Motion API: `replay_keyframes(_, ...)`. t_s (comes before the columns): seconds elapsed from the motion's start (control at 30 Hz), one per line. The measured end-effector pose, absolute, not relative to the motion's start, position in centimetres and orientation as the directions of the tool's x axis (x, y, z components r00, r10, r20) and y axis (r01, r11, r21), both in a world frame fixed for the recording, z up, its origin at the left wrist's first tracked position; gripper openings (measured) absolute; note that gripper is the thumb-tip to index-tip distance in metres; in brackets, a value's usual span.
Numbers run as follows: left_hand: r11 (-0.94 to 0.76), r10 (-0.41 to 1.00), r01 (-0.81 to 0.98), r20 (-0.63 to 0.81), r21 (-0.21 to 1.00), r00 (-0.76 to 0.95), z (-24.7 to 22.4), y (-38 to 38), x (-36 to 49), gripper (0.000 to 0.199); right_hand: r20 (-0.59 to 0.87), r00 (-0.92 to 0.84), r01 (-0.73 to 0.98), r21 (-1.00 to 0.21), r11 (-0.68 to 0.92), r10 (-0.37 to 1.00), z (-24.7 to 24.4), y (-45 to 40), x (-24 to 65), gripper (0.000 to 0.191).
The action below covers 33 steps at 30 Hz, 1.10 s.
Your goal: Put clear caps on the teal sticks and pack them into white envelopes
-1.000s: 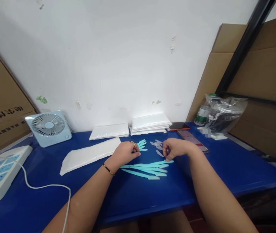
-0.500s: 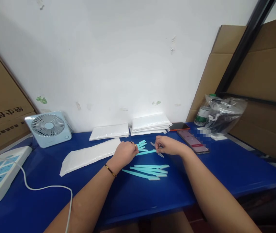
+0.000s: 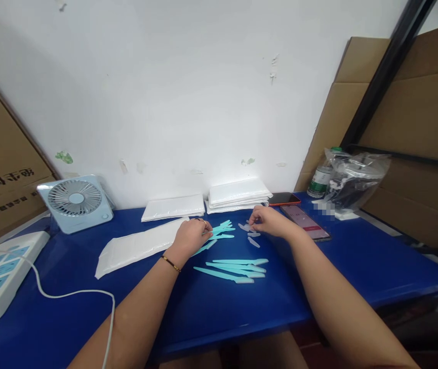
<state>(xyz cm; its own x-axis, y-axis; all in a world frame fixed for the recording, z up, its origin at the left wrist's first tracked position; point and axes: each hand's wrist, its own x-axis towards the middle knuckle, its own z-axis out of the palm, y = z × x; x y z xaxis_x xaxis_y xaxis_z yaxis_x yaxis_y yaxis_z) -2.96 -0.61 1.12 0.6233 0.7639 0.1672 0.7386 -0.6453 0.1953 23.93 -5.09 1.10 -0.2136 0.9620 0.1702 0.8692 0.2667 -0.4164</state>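
Bent over the near end of a loose pile of teal eyebrow razors (image 3: 224, 229), my left hand (image 3: 191, 237) is closed. A teal eyebrow razor (image 3: 206, 246) sticks out beneath its fingers and appears to be held there. To the right, several small clear plastic caps (image 3: 254, 241) lie scattered on the table. My right hand (image 3: 268, 221) pinches among them with thumb and fingertips, seemingly on one cap; the fingers partly hide it. Closer to me, several more eyebrow razors with pale covered ends (image 3: 230, 271) lie side by side, pointing right.
A flat white packet (image 3: 138, 247) lies left of my left hand. Stacked white packets (image 3: 238, 195) stand by the wall, beside two phones (image 3: 307, 224). A blue fan (image 3: 76, 202), a power strip (image 3: 1, 271) with a white cable, a bottle (image 3: 320, 180) and a clear bag (image 3: 357, 179) share the blue table (image 3: 211, 318).
My hands have drawn apart. The left moved left with the eyebrow razor, pulling its end away from my right fingers; the right shifted slightly up and right over the clear caps.
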Motion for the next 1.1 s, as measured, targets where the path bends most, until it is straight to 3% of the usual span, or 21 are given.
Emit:
replay_keyframes(0.13, -0.716, 0.693, 0.64, 0.174, 0.279, 0.7, 1.3, -1.6, -2.6, 0.024, 0.107, -0.259, 0.827, -0.489, 0.278, 0.96, 2.2, -6.1, 24.5, 0.012)
replay_keyframes(0.27, -0.795, 0.538, 0.48, 0.064, 0.371, 0.841, 0.9, -3.5, -1.2, 0.021, -0.055, -0.385, 0.799, -0.519, 0.303, 0.921, 3.4, -7.2, 24.0, 0.019)
replay_keyframes(0.4, -0.758, 0.585, 0.551, -0.01, 0.35, 0.811, 0.5, -4.0, -0.5, 0.014, -0.217, -0.442, 0.787, -0.559, 0.261, 0.87, 3.3, -7.3, 23.5, 0.031)
replay_keyframes(0.5, -0.731, 0.638, 0.601, 0.012, 0.324, 0.77, 0.5, -3.4, -0.6, 0.016, -0.287, -0.447, 0.784, -0.583, 0.216, 0.848, 2.8, -7.0, 23.3, 0.032)
replay_keyframes(0.7, -0.648, 0.758, 0.722, 0.106, 0.241, 0.644, 1.3, -1.4, -2.4, 0.017, -0.103, -0.272, 0.85, -0.491, 0.189, 0.957, 2.3, -6.3, 24.2, 0.015)
replay_keyframes(0.8, -0.619, 0.782, 0.732, 0.13, 0.284, 0.61, 1.8, -1.3, -3.0, 0.02, -0.011, -0.149, 0.888, -0.441, 0.129, 0.989, 2.3, -6.1, 24.6, 0.013)
replay_keyframes(1.0, -0.775, 0.507, 0.458, -0.004, 0.435, 0.862, 1.8, -3.7, -1.9, 0.02, -0.025, -0.201, 0.85, -0.501, 0.161, 0.979, 2.7, -6.4, 24.3, 0.016)
replay_keyframes(1.1, -0.753, 0.508, 0.487, -0.079, 0.443, 0.858, 1.2, -4.1, -1.4, 0.014, -0.054, -0.281, 0.799, -0.566, 0.202, 0.958, 3.3, -7.0, 24.0, 0.024)
